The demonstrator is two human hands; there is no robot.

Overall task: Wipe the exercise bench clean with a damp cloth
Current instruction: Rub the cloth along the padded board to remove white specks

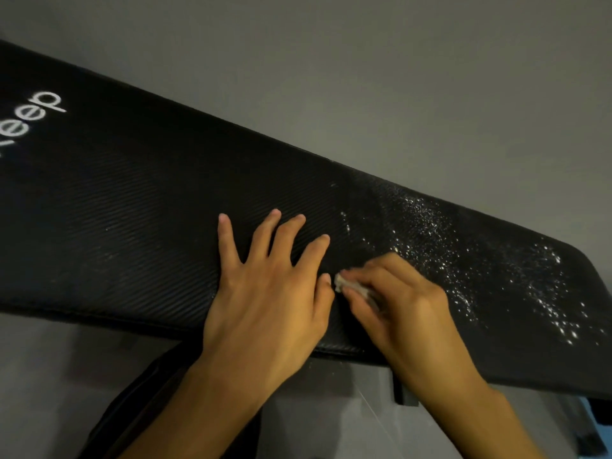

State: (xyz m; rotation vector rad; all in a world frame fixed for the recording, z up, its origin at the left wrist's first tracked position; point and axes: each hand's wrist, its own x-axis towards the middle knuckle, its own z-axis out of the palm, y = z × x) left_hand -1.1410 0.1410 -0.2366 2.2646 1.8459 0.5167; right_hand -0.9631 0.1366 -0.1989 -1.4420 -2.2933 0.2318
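A long black exercise bench pad with a ribbed texture runs across the view from upper left to lower right. White specks are scattered over its right end. My left hand rests flat on the pad with fingers spread. Just to its right, my right hand grips a small whitish cloth and presses it on the pad. Most of the cloth is hidden under the fingers.
White lettering is printed on the pad's left end. The grey floor lies beyond the bench. A dark frame part shows under the pad's near edge, and a blue object sits at the lower right.
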